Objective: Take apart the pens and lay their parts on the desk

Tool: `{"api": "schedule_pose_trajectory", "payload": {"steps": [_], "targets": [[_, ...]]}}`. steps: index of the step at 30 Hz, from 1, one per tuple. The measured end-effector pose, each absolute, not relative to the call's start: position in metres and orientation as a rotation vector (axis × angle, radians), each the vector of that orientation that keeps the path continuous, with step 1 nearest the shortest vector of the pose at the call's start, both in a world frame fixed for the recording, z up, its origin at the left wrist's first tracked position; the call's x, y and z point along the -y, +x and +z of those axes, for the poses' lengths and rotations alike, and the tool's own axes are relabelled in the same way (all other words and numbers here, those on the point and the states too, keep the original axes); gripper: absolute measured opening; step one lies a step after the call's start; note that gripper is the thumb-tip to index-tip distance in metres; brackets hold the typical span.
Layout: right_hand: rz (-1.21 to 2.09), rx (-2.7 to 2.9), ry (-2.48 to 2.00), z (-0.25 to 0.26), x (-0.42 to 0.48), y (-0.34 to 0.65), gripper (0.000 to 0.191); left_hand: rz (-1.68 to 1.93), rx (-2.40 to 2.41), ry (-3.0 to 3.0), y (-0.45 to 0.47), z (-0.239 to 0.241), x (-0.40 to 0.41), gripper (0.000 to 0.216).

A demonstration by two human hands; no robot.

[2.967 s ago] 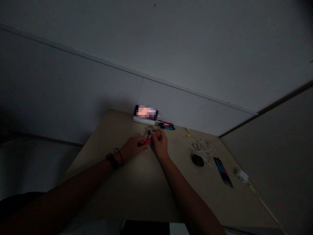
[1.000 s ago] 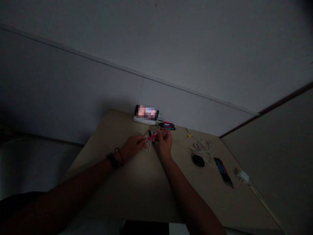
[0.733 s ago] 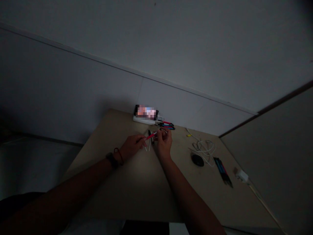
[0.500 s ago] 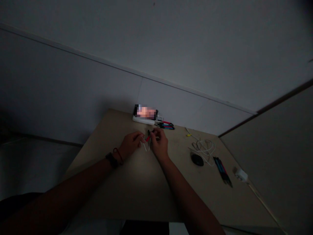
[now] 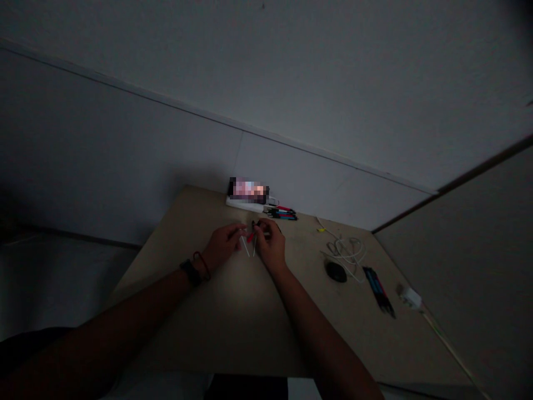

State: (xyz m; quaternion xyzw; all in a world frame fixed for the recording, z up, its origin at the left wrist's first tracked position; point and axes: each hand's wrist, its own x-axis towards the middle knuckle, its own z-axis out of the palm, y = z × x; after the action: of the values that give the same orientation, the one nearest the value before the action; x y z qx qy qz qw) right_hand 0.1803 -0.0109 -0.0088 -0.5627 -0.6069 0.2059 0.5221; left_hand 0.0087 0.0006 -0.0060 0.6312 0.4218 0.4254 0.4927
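The scene is very dark. My left hand [image 5: 222,244] and my right hand [image 5: 270,244] meet over the middle of a beige table [image 5: 233,311]. Both are closed in a pinch on a small red pen [image 5: 250,236] held between them. Thin white sticks [image 5: 245,248], perhaps pen parts, lie on the table just under the fingers. A dark band and a red cord sit on my left wrist [image 5: 195,269].
A lit phone [image 5: 249,190] rests on a white block by the wall, with several red, blue and black pens [image 5: 283,213] beside it. To the right lie a white cable [image 5: 345,251], a dark round object [image 5: 335,271], more pens [image 5: 378,290] and a white charger [image 5: 410,298].
My hands drew apart with the red pen stretched between them, then closed together again. My right hand has come back to the left and lower.
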Motion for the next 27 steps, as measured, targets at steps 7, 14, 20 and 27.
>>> {"api": "schedule_pose_trajectory", "payload": {"steps": [7,14,20,27], "targets": [[0.517,1.133,-1.325,-0.014,0.0,0.191,0.038,1.089,-1.149,1.841,-0.005,-0.006,-0.007,0.04],[0.544,1.102,-1.299,-0.014,0.0,0.192,0.033,0.887,-1.175,2.218,-0.01,-0.022,-0.018,0.043],[0.46,1.382,-1.39,-0.019,0.001,0.189,0.023,0.845,-1.122,2.248,-0.009,-0.022,-0.017,0.041],[0.278,1.57,-1.485,-0.023,-0.002,0.191,0.017,0.849,-1.063,2.295,-0.011,-0.022,-0.019,0.04]]}}
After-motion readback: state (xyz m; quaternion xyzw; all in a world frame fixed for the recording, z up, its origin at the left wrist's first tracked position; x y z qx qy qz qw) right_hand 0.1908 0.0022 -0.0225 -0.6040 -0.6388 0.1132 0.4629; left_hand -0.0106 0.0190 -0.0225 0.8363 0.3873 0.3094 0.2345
